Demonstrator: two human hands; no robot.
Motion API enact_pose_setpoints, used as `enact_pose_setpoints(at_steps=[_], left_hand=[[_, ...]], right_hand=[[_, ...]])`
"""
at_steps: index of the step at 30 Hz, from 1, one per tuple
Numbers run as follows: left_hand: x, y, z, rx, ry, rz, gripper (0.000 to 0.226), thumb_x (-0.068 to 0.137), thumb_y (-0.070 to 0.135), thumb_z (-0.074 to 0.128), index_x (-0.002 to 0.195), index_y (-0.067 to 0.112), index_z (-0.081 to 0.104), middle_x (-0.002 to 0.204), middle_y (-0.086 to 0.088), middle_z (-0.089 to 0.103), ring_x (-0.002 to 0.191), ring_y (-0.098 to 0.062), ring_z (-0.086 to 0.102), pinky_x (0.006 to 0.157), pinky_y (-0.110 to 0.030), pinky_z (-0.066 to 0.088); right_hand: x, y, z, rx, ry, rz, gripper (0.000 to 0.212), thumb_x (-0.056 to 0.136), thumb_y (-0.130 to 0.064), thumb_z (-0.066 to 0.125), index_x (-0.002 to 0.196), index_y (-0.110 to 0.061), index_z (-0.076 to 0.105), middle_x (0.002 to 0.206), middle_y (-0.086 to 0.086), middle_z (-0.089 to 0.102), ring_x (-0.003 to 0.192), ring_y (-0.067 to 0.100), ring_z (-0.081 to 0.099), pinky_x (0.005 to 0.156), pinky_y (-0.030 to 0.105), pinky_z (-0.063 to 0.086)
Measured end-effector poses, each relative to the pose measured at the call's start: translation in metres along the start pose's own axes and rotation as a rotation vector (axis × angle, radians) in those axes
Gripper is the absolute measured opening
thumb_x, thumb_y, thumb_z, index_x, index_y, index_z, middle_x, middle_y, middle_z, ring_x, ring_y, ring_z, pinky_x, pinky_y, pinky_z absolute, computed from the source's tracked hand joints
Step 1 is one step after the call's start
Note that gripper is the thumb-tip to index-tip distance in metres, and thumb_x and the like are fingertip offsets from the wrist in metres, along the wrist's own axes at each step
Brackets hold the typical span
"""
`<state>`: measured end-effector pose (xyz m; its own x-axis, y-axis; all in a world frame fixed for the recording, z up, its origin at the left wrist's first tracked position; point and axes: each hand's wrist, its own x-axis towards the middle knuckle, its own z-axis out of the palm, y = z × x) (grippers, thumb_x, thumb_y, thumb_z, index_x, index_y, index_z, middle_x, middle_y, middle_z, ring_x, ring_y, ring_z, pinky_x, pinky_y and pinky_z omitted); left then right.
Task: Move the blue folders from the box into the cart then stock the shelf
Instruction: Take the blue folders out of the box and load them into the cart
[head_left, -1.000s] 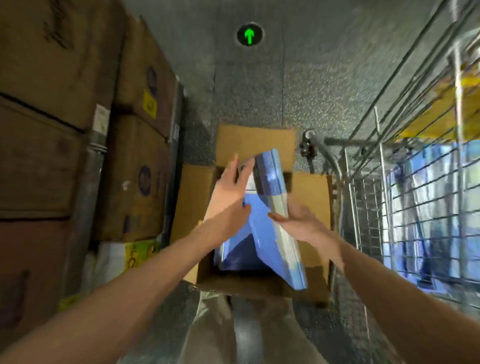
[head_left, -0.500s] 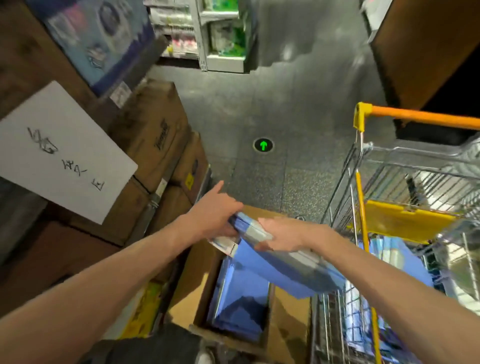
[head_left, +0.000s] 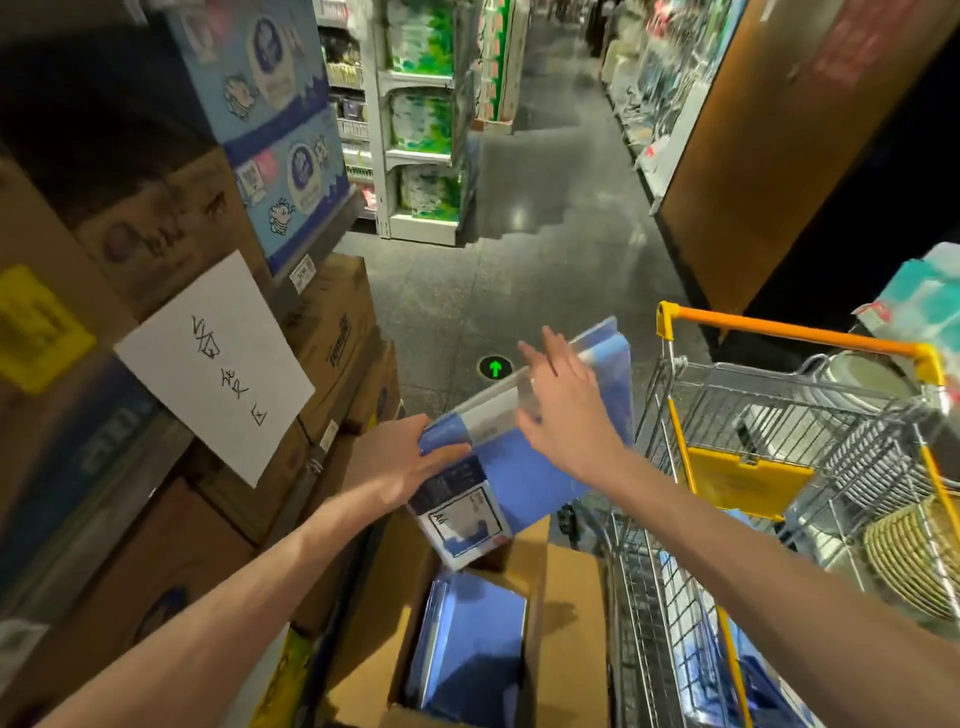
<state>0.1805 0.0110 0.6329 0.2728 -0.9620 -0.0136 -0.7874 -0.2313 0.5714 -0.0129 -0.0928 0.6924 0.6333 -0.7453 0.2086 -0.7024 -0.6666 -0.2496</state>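
The left hand (head_left: 405, 467) grips the near corner of a bundle of blue folders (head_left: 524, 483), thumb on top. The right hand (head_left: 566, 415) lies flat on it, fingers straight and spread. The bundle hangs tilted above the open box (head_left: 566, 623), just beside the cart (head_left: 789, 336); other folders (head_left: 467, 639) lie in the box.

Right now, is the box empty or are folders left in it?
Not empty: blue folders lie inside the open box, below the stack held above it.
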Motion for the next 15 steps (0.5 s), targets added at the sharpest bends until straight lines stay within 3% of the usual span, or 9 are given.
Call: enact_pose_setpoints(at_steps=[3, 5, 7, 10, 12, 15], left_hand=[[-0.017, -0.009, -0.022, -0.189, 0.068, -0.065, 0.048, 0.087, 0.067, 0.060, 0.079, 0.020, 0.062, 0.075, 0.002, 0.067, 0.070, -0.017, 0.063, 0.058, -0.032, 0.041], [-0.029, -0.015, -0.036, -0.328, 0.109, -0.090, 0.043, 0.090, 0.061, 0.061, 0.075, 0.021, 0.062, 0.070, 0.003, 0.066, 0.065, -0.016, 0.061, 0.057, -0.026, 0.040], [-0.040, -0.018, -0.046, -0.438, 0.149, -0.146, 0.047, 0.089, 0.059, 0.061, 0.069, 0.016, 0.060, 0.059, 0.004, 0.059, 0.052, -0.009, 0.052, 0.050, -0.020, 0.035], [-0.056, -0.021, -0.056, -0.578, 0.183, -0.200, 0.048, 0.092, 0.057, 0.058, 0.077, 0.012, 0.066, 0.065, 0.004, 0.065, 0.056, -0.005, 0.058, 0.051, -0.017, 0.040], [-0.065, -0.018, -0.058, -0.687, 0.196, -0.216, 0.047, 0.092, 0.057, 0.057, 0.071, 0.015, 0.064, 0.058, 0.005, 0.065, 0.055, -0.006, 0.058, 0.050, -0.020, 0.039], [-0.071, -0.009, -0.053, -0.800, 0.173, -0.246, 0.046, 0.094, 0.052, 0.059, 0.061, 0.021, 0.052, 0.041, 0.012, 0.052, 0.048, -0.005, 0.050, 0.049, -0.020, 0.034]], right_hand=[[-0.007, -0.019, -0.010, 0.055, 0.232, 0.101, 0.088, 0.087, -0.027, 0.069, 0.157, -0.011, 0.018, 0.166, 0.013, 0.002, 0.154, 0.029, -0.002, 0.122, 0.042, 0.014], [-0.017, -0.026, -0.014, 0.171, 0.330, 0.266, 0.098, 0.085, -0.036, 0.073, 0.158, -0.013, 0.012, 0.166, 0.012, -0.004, 0.154, 0.028, -0.007, 0.122, 0.041, 0.009], [-0.028, -0.019, -0.009, 0.392, 0.382, 0.516, 0.109, 0.079, -0.047, 0.080, 0.158, -0.013, 0.013, 0.166, 0.012, 0.001, 0.153, 0.028, 0.000, 0.123, 0.040, 0.007], [-0.045, -0.005, 0.000, 0.875, 0.360, 0.906, 0.131, 0.058, -0.070, 0.083, 0.157, -0.016, 0.017, 0.163, 0.004, 0.023, 0.149, 0.026, 0.025, 0.119, 0.051, 0.027], [-0.055, -0.001, 0.005, 1.134, 0.251, 0.985, 0.119, 0.060, -0.073, 0.079, 0.153, -0.017, 0.030, 0.151, -0.001, 0.043, 0.138, 0.024, 0.044, 0.108, 0.048, 0.041], [-0.059, -0.011, -0.006, 1.423, 0.161, 0.894, 0.058, 0.085, -0.054, 0.070, 0.133, -0.024, 0.059, 0.122, -0.001, 0.071, 0.105, 0.022, 0.071, 0.070, 0.035, 0.058]])
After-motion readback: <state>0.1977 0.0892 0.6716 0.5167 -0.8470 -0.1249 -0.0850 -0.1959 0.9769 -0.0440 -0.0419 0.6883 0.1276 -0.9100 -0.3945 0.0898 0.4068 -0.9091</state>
